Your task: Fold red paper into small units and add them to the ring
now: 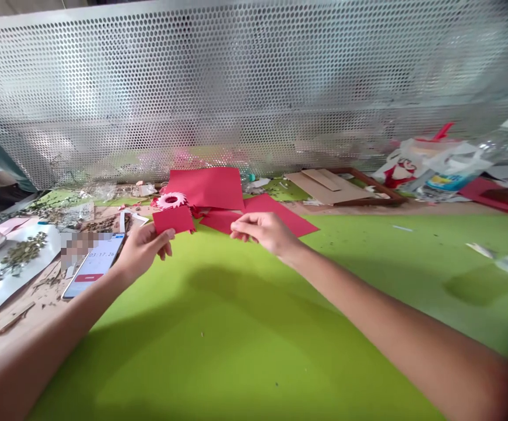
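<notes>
Between the thumb and fingers of my left hand (148,245) is a small rectangle of red paper (174,220), raised above the green table mat (236,351). My right hand (260,229) is pinched closed just to the right; whatever its fingertips hold, if anything, is too small to make out. Larger red paper sheets (208,187) lie behind both hands, one partly hidden by the right hand. A white and pink ring with a toothed edge (172,201) sits right behind the small red piece.
A phone (93,266) showing a timer lies by my left forearm, near dried plant bits (23,251). Brown cardboard (330,187) and a wooden frame (390,196) are at the back right, beside plastic bags (429,166) and a clear bottle (506,143). A perforated metal panel (254,76) closes off the back.
</notes>
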Demonstrator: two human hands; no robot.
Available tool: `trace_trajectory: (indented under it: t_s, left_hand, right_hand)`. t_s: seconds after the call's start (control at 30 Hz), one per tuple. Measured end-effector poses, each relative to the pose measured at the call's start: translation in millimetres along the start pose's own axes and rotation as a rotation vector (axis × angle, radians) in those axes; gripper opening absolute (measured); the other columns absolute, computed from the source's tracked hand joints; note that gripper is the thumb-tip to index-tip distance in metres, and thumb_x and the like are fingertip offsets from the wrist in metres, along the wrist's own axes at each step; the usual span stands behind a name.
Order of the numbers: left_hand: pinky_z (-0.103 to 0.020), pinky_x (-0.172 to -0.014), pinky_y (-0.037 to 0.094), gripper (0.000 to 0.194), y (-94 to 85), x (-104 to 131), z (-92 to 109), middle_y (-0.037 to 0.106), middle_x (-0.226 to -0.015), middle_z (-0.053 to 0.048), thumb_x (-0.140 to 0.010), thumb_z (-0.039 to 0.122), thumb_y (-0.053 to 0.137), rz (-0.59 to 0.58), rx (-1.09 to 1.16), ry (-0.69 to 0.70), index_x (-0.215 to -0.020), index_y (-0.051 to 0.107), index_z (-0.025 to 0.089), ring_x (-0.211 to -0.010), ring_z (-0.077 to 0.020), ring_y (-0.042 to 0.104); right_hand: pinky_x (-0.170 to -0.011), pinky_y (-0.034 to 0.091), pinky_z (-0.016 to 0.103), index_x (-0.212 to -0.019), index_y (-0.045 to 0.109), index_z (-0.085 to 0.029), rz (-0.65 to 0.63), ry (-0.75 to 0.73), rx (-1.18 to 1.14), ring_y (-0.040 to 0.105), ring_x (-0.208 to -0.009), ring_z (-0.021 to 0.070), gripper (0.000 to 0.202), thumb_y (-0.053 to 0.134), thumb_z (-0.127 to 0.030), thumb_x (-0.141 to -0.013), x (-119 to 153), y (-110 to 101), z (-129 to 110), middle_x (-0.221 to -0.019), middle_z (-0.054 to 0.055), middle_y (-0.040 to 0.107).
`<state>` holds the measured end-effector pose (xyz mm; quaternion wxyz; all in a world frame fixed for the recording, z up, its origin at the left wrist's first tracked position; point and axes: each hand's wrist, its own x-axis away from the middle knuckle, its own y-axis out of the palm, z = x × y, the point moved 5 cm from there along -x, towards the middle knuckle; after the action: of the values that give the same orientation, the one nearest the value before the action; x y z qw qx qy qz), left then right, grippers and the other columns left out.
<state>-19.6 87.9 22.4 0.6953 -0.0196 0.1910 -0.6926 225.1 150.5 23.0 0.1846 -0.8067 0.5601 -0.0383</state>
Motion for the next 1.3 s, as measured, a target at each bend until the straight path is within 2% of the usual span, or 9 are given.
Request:
trace_trajectory:
  t_s: [0.13, 0.27, 0.37, 0.5, 0.67, 0.77, 0.87, 0.97, 1.3]
  left_hand:
    - [-0.022, -0.045, 0.041, 0.037, 14.7, 5.2, -3.4, 0.061, -0.051, 0.0, -0.079, 0.051, 0.066, -0.089, 0.0, -0.09, -0.074, 0.057, 0.015, -0.044, -0.0113, 0.053]
    - [-0.023, -0.049, 0.044, 0.037, 41.2, 20.5, -3.6, 0.06, -0.051, 0.0, -0.079, 0.052, 0.066, -0.245, 0.068, -0.182, -0.073, 0.057, 0.016, -0.045, -0.012, 0.054]
    - [-0.024, -0.05, 0.046, 0.041, 50.6, 30.9, -2.2, 0.061, -0.053, -0.001, -0.079, 0.055, 0.066, -0.33, 0.16, -0.257, -0.072, 0.057, 0.016, -0.046, -0.0129, 0.056]
    - [-0.025, -0.049, 0.043, 0.053, 44.8, 34.0, -2.1, 0.061, -0.054, -0.004, -0.09, 0.065, 0.045, -0.42, 0.019, -0.23, -0.074, 0.061, 0.016, -0.048, -0.0149, 0.056]
    - [-0.025, -0.05, 0.034, 0.054, 16.0, 19.6, 4.2, 0.052, -0.055, 0.001, -0.098, 0.057, 0.031, -0.159, -0.409, -0.012, -0.074, 0.058, 0.018, -0.05, -0.0134, 0.046]
    - [-0.025, -0.057, 0.037, 0.042, 16.2, 18.4, 13.0, 0.061, -0.07, 0.0, -0.099, 0.051, 0.036, -0.099, -0.514, 0.121, -0.088, 0.061, 0.019, -0.062, -0.0154, 0.055]
    - [-0.024, -0.067, 0.044, 0.03, 30.0, 24.3, 17.3, 0.071, -0.09, -0.004, -0.098, 0.04, 0.042, -0.175, -0.493, 0.225, -0.098, 0.064, 0.019, -0.077, -0.0172, 0.064]
    - [-0.023, -0.065, 0.044, 0.02, 40.5, 30.6, 15.8, 0.072, -0.084, -0.003, -0.094, 0.027, 0.049, -0.205, -0.521, 0.273, -0.089, 0.066, 0.018, -0.071, -0.015, 0.064]
    - [-0.022, -0.065, 0.043, 0.018, 46.0, 31.7, 8.7, 0.073, -0.08, 0.0, -0.089, 0.022, 0.052, -0.199, -0.536, 0.266, -0.086, 0.069, 0.019, -0.068, -0.0131, 0.064]
  right_hand:
    - [-0.065, 0.048, 0.032, -0.081, 0.071, -0.017, 0.11, -0.282, 0.347, 0.062, -0.067, 0.0177, 0.028, 0.061, -0.042, -0.088, 13.4, 1.4, -18.3, -0.079, 0.008, 0.074]
    - [-0.081, 0.045, 0.036, -0.101, 0.071, -0.019, 0.009, -0.763, 0.752, 0.063, -0.091, 0.0233, 0.02, 0.062, -0.034, -0.091, 44.1, 36.1, -45.9, -0.097, 0.008, 0.075]
    - [-0.082, 0.04, 0.036, -0.102, 0.072, -0.022, -0.068, -0.88, 0.857, 0.062, -0.097, 0.0229, 0.016, 0.057, -0.024, -0.095, 54.8, 47.9, -51.3, -0.102, 0.006, 0.076]
    - [-0.075, 0.04, 0.034, -0.094, 0.075, -0.021, -0.068, -0.752, 0.697, 0.064, -0.079, 0.0196, 0.021, 0.056, -0.031, -0.096, 49.5, 42.0, -46.5, -0.085, 0.005, 0.077]
    - [-0.056, 0.041, 0.026, -0.086, 0.074, -0.016, -0.14, -0.21, 0.216, 0.059, -0.06, 0.015, 0.03, 0.066, -0.045, -0.087, 30.3, 36.4, -17.4, -0.073, 0.004, 0.072]
    - [-0.053, 0.039, 0.025, -0.085, 0.074, -0.014, -0.248, -0.07, 0.073, 0.058, -0.06, 0.0143, 0.035, 0.07, -0.048, -0.082, 26.5, 43.7, -5.8, -0.073, 0.004, 0.07]
    - [-0.053, 0.037, 0.024, -0.082, 0.073, -0.013, -0.32, -0.078, 0.077, 0.055, -0.059, 0.0128, 0.035, 0.071, -0.048, -0.08, 26.9, 50.7, -3.0, -0.07, 0.002, 0.068]
    - [-0.055, 0.039, 0.024, -0.082, 0.074, -0.014, -0.35, -0.135, 0.109, 0.057, -0.062, 0.0136, 0.032, 0.07, -0.046, -0.082, 30.2, 55.1, -6.1, -0.073, 0.002, 0.07]
    - [-0.059, 0.041, 0.024, -0.081, 0.072, -0.016, -0.225, -0.414, 0.357, 0.06, -0.064, 0.0132, 0.017, 0.061, -0.026, -0.09, 37.4, 59.0, -18.5, -0.074, 0.003, 0.072]
